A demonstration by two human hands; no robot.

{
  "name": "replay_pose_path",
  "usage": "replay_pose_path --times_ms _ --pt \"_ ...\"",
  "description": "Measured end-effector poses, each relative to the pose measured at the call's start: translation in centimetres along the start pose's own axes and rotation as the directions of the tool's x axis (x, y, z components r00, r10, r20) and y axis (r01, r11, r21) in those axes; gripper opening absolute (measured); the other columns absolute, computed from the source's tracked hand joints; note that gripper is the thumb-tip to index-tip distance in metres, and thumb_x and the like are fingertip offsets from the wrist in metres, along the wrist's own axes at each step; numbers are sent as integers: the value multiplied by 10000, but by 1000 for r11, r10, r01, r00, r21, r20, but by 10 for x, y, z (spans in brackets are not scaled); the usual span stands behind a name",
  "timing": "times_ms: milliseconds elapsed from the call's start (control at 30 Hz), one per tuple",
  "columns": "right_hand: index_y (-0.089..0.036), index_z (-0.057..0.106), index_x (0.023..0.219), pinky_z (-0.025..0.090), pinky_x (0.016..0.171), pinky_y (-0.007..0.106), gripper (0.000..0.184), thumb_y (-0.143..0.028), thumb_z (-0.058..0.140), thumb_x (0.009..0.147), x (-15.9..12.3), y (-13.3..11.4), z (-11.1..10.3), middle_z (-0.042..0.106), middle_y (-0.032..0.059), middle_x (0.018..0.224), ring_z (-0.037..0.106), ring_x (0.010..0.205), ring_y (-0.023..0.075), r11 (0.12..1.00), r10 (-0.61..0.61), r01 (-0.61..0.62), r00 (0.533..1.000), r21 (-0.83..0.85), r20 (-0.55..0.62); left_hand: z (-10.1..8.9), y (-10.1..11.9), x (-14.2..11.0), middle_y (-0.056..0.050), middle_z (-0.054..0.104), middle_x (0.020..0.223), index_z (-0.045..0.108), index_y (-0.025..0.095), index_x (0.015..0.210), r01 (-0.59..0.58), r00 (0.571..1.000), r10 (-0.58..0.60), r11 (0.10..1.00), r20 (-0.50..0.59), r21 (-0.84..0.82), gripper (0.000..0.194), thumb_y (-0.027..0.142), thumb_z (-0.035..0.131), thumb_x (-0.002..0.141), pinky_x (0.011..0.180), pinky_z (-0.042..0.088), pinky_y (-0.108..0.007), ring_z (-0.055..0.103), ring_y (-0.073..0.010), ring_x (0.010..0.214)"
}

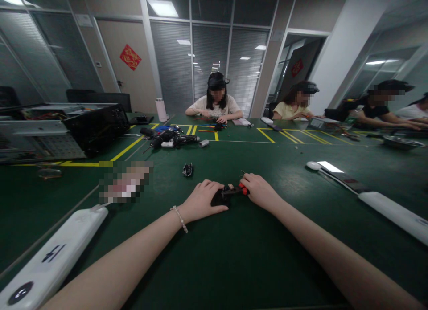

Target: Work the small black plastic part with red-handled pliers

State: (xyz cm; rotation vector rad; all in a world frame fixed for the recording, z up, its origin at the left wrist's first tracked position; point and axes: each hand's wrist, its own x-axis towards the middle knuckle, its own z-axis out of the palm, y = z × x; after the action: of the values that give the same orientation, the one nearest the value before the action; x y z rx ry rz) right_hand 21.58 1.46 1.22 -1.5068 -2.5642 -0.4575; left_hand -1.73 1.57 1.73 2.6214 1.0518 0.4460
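Note:
On the green table, my left hand [201, 201] is closed on a small black part [219, 198], pressing it near the tabletop. My right hand [260, 190] grips the red handles of a pair of pliers [234, 191]. Their dark jaws point left and reach the black part; whether they bite on it is too small to tell. A small pale piece shows just behind the jaws. Beyond my left hand lies a separate black part [187, 169] with a hollow, ribbed look.
A pile of black and blue cables [174, 136] lies farther back, beside a small silver cylinder [203, 143]. An opened computer case [96, 127] stands at left. White devices [56, 256] flank my arms. A pink bottle [161, 109] and several co-workers [216, 100] are across the table.

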Motion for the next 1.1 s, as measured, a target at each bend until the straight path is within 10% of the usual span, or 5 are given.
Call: replay_pose_path --times_ms 1100 --pt "-138 566 902 388 724 307 273 -45 507 652 0 -1 1 543 87 931 502 845 194 1000 20 -20 1000 -19 -12 0 1 0 -50 478 1185 419 237 1174 -7 1000 7 1000 -7 1 575 579 518 721 863 354 -403 403 -260 1075"
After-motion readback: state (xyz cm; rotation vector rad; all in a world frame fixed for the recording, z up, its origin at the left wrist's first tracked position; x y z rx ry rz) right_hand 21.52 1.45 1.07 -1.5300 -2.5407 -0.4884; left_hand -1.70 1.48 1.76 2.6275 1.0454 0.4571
